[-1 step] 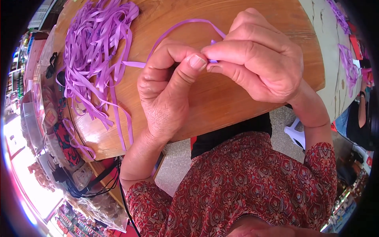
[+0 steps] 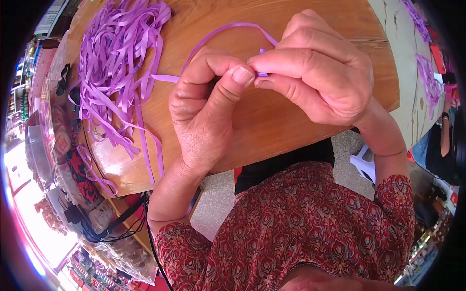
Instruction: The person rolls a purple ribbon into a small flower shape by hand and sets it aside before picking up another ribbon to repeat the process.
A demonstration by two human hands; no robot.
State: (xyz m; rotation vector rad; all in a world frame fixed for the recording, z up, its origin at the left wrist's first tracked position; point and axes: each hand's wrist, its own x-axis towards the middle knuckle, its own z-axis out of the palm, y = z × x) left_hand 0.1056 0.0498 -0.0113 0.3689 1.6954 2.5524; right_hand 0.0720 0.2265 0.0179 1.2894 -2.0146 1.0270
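A narrow purple ribbon point(image 2: 225, 26) arcs over the table between my two hands. My right hand point(image 2: 323, 70) pinches a small folded bit of it between thumb and forefinger; a scrap of purple shows there. Close against those fingertips, my left hand point(image 2: 206, 99) has its thumb pressed to its forefinger on the ribbon, with the exact grip hidden behind the thumb. From behind the left hand the ribbon runs left to a big tangled heap of purple ribbon point(image 2: 116, 68) on the table.
The wooden table point(image 2: 262, 140) has a curved edge close to my body. Loose ribbon ends hang near its left front edge. Clear bags and black cables point(image 2: 104, 235) crowd the left side. More purple ribbon point(image 2: 427, 85) lies on a pale surface at right, near another person point(image 2: 441, 150) and a white stool point(image 2: 363, 164).
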